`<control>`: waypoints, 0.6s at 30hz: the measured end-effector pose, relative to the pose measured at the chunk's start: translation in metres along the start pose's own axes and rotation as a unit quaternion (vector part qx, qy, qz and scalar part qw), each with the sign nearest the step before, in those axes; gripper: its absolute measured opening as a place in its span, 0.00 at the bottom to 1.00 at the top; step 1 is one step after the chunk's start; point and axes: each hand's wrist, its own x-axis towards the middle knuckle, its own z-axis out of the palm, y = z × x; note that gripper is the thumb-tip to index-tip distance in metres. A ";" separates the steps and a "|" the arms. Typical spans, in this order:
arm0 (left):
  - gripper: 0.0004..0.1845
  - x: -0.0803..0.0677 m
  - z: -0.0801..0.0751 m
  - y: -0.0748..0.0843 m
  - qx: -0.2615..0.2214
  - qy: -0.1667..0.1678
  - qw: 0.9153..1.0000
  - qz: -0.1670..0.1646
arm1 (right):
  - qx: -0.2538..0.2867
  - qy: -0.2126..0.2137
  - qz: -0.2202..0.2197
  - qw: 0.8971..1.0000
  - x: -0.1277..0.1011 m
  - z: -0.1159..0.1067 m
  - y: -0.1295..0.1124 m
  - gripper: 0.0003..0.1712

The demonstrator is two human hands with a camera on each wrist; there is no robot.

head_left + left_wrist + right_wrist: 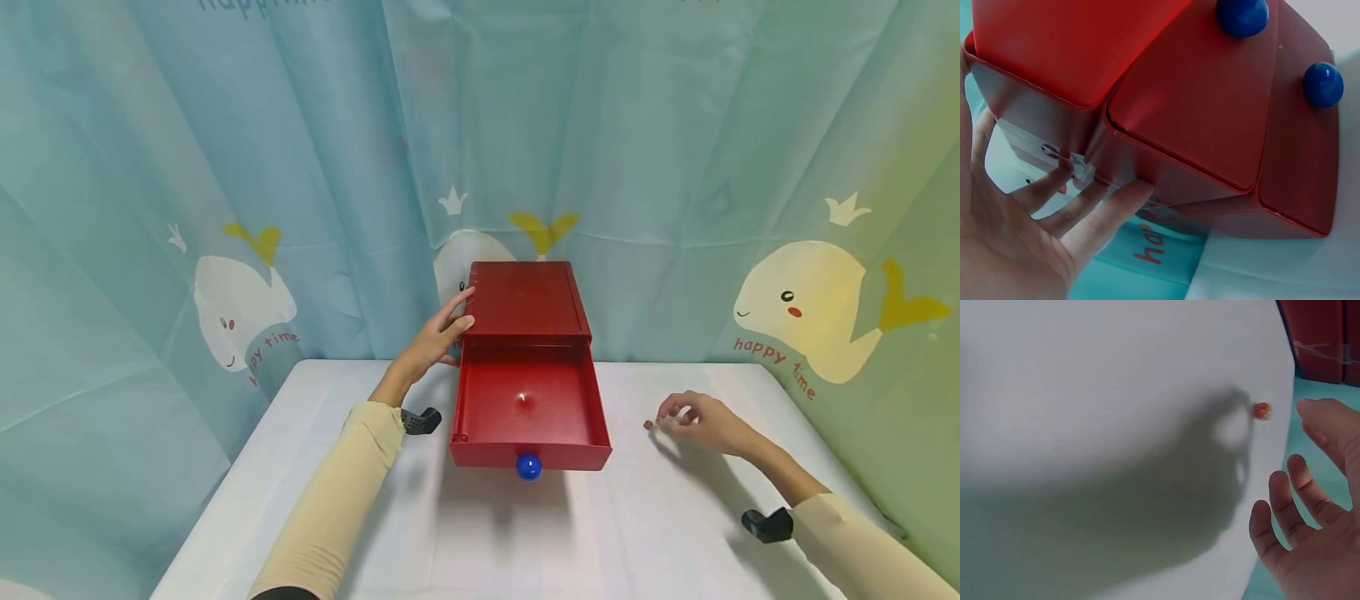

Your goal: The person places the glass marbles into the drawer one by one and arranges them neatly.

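Note:
A red drawer cabinet stands on the table with its top drawer pulled out, a blue knob on the drawer's front. Against the cabinet's left side rests my left hand, its fairly straight fingers touching the wall and upper edge. To the right of the cabinet, my right hand hovers low over the table beside a small round orange-red bead-like piece. In the right wrist view its fingers are loosely bent and apart, with nothing between them.
Two closed lower drawers with blue knobs show in the left wrist view. Clear tape runs along the cabinet's side. A white table carries everything, and a whale-print curtain hangs behind it.

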 end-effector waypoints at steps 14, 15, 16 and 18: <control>0.35 0.000 -0.001 0.000 0.000 -0.001 1.000 -0.003 | -0.005 0.005 -0.023 1.000 0.018 -0.043 -0.040 0.06; 0.35 0.000 -0.001 0.000 -0.002 -0.001 1.000 -0.004 | -0.004 0.005 -0.023 1.000 0.019 -0.045 -0.043 0.06; 0.35 0.000 -0.001 0.000 -0.002 -0.001 1.000 -0.003 | -0.002 0.003 -0.022 1.000 0.021 -0.048 -0.046 0.06; 0.35 0.000 0.000 -0.001 -0.003 0.000 1.000 -0.003 | -0.003 0.007 -0.027 1.000 0.024 -0.053 -0.053 0.06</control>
